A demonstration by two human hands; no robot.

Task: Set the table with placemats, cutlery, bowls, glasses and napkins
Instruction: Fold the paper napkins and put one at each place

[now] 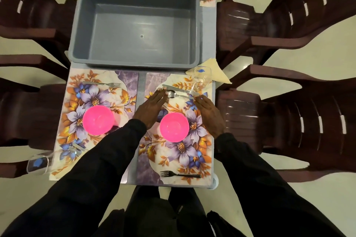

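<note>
Beyond, grey tub borders placemat; glass near knife, spoon, napkin.

Lighting is moderate and even, apparently from overhead, with faint shadows and a pale glare patch on the floor of the grey tub. Wide-angle distortion bows the brown chairs at the edges. The black sleeves hold no detail, and the lower-left glass is smeared.

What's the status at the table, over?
Both open: left hand at spoon bowl, right hand at its handle. It lies beside knife on placemat. Only glass close behind.
</note>
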